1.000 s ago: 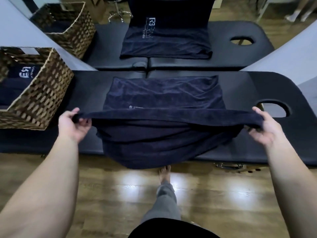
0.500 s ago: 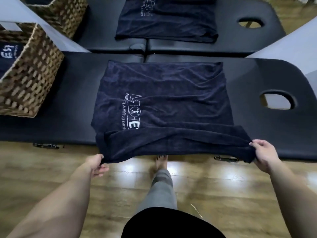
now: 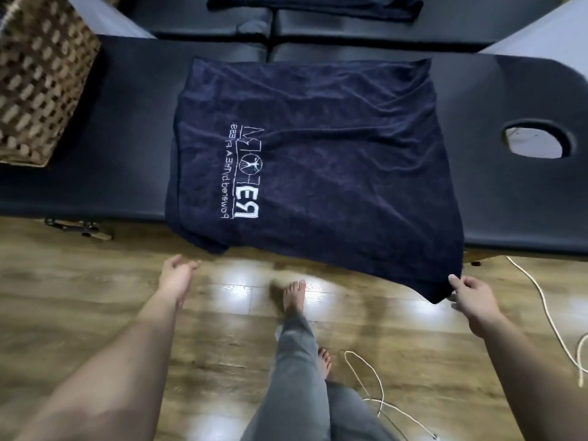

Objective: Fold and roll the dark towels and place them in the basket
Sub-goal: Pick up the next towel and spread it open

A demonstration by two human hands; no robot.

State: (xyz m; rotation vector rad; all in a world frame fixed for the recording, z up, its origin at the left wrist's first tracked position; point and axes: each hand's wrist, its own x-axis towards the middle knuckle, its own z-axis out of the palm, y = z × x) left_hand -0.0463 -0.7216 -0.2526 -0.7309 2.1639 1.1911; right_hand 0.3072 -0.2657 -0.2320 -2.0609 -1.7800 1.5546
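Note:
A dark navy towel [image 3: 334,167] with white lettering lies spread on the near black massage table [image 3: 95,192], its front edge hanging over the table's side. My right hand [image 3: 471,294] pinches the towel's near right corner, below the table edge. My left hand [image 3: 178,268] hangs free just below the near left corner, fingers relaxed, holding nothing. A woven basket [image 3: 41,84] stands on the table at the far left; its inside is out of view.
A second dark towel [image 3: 315,4] lies on the far massage table [image 3: 445,27]. The near table has a face hole [image 3: 537,143] at the right. A white cord [image 3: 547,313] trails over the wooden floor by my bare feet.
The towel has been pulled toward me and laid flat, showing its full lettering. My left hand has let go of the left corner. The camera tilted further down.

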